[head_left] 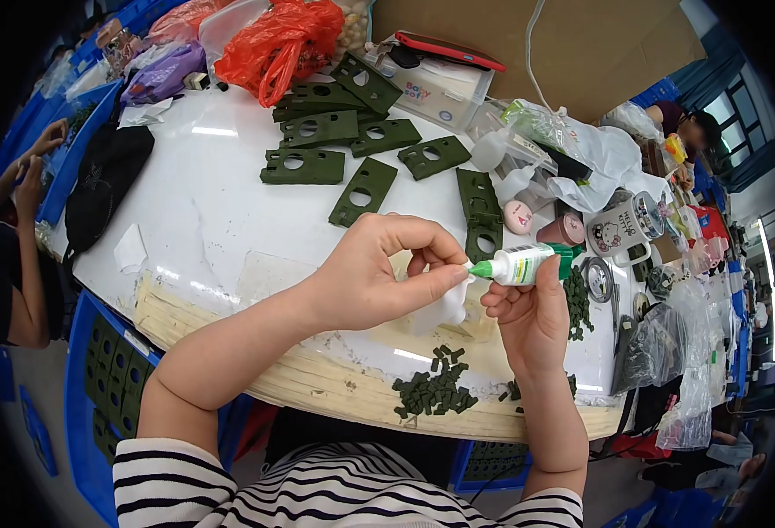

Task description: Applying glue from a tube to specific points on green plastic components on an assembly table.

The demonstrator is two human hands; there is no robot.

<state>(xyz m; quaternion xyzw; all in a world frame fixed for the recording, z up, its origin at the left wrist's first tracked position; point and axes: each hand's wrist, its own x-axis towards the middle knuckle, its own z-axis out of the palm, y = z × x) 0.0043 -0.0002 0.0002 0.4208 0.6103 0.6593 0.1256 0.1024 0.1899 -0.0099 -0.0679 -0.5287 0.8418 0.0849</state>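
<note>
In my right hand [532, 321] is a small white glue bottle [521, 265] with a green nozzle and a green end, tilted sideways so the nozzle points left. The fingers and thumb of my left hand [396, 273] are pinched together at the nozzle's tip. A soft white piece, like a tissue [451, 306], hangs from that pinch; its upper part is hidden by my fingers. Beyond my hands lie several flat dark green plates [363, 192] with round holes. Small dark green blocks [434, 387] are heaped near the table's front edge.
A second pile of green bits [576, 304] lies right of my right hand. Farther right stand a white mug [616, 231], a pink cup [563, 231] and a tape roll [597, 280]. A black cap [106, 185] rests at left. Blue crates [110, 396] hold green plates below. Another person's hands [40, 158] are at far left.
</note>
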